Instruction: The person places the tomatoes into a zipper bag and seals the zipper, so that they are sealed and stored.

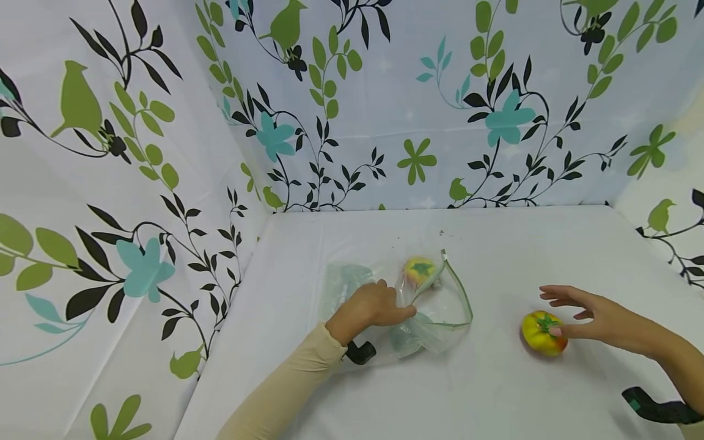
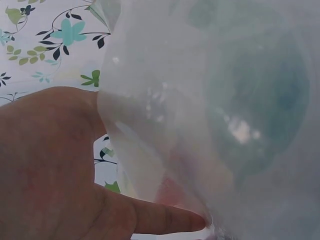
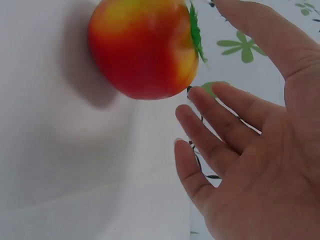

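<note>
My left hand point(image 1: 374, 307) pinches the edge of a clear zip bag point(image 1: 440, 333) with a green zip strip, its mouth spread toward the right. Inside or behind the clear plastic shows a yellow tomato-like fruit point(image 1: 418, 270) with a green top. In the left wrist view the bag point(image 2: 165, 105) fills much of the picture, and the thumb presses on it. A second yellow-and-red tomato-like fruit point(image 1: 536, 333) with a green leafy top sits on the table at the right. Around it my right hand point(image 1: 610, 321) hovers with fingers spread; the right wrist view shows the fruit point(image 3: 142, 47) beside the fingers.
The white table point(image 1: 495, 391) runs back to a patterned cloth wall point(image 1: 357, 140) with leaves and birds. Another patterned cloth point(image 1: 137, 201) hangs along the left side. Pale green shapes point(image 1: 352, 278) show through the plastic left of the left hand.
</note>
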The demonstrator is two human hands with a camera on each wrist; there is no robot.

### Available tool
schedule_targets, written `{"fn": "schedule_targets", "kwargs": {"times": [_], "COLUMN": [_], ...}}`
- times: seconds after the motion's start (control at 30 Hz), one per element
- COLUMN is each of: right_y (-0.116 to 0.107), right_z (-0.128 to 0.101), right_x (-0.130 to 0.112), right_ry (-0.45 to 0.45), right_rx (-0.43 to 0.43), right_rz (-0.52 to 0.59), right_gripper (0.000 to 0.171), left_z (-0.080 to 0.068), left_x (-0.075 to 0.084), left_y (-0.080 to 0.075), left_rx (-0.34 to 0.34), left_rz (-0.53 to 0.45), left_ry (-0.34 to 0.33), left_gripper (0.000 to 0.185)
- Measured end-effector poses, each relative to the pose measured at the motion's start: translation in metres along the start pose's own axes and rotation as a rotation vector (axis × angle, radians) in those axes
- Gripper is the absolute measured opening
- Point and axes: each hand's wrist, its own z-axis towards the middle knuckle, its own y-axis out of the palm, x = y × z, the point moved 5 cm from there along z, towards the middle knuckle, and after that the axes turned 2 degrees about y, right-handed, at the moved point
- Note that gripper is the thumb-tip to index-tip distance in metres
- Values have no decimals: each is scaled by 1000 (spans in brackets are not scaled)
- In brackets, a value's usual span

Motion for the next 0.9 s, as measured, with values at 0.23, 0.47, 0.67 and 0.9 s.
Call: {"fn": "schedule_targets", "kwargs": {"times": [0.23,0.47,0.67,0.9], "right_y": [10,19,24,26], "right_z": [-11,-13,-15,-15], "right_x": [14,20,21,23], "right_ry": [38,63,65,63], "right_rx": [-89,-124,-104,-80], "right_rz": [50,87,97,62], "right_gripper": [72,74,69,66], "left_z": [1,0,0,0], "left_x": [0,1,1,0], "left_y": [2,1,1,0], "left_rx": [-8,-15,-15,-6], "left_rz": [6,17,18,15], "left_ry": [-7,-14,-7,1], "left_gripper": [79,78,77,77]}}
